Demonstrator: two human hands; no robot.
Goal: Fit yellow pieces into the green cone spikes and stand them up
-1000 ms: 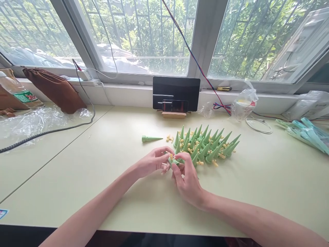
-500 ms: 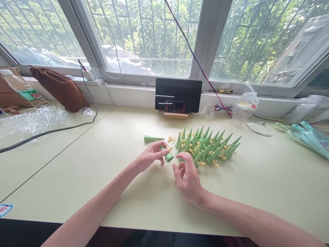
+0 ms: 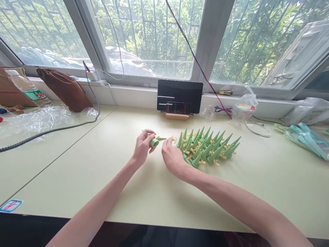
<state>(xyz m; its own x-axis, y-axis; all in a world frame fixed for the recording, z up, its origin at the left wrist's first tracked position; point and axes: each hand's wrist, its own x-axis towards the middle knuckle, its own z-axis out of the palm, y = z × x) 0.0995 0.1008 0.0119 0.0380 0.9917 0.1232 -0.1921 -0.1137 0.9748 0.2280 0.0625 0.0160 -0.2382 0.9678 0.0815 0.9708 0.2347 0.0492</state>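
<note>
My left hand (image 3: 143, 145) is closed around a green plastic watering spike (image 3: 154, 142), its ribbed open end turned toward me and a small yellow valve at its side. Behind it another green spike (image 3: 161, 139) lies on the table, partly covered. My right hand (image 3: 173, 156) is lowered with its fingers bunched beside a few loose yellow valves (image 3: 174, 139); what its fingertips hold, if anything, is hidden. To its right, many green spikes (image 3: 205, 151) stand point up in a tight group, with yellow valves on their sides.
At the back, a black tablet (image 3: 180, 91) leans on the sill behind a phone (image 3: 178, 108) on a cardboard stand. A dark cable (image 3: 59, 127) crosses the table's left side near a brown pouch (image 3: 64, 91). Plastic bags (image 3: 304, 139) lie at the right.
My left hand has moved left and slightly away from me with the spike. My right hand has come left and forward to the loose yellow valves, its fingers drawn together.
</note>
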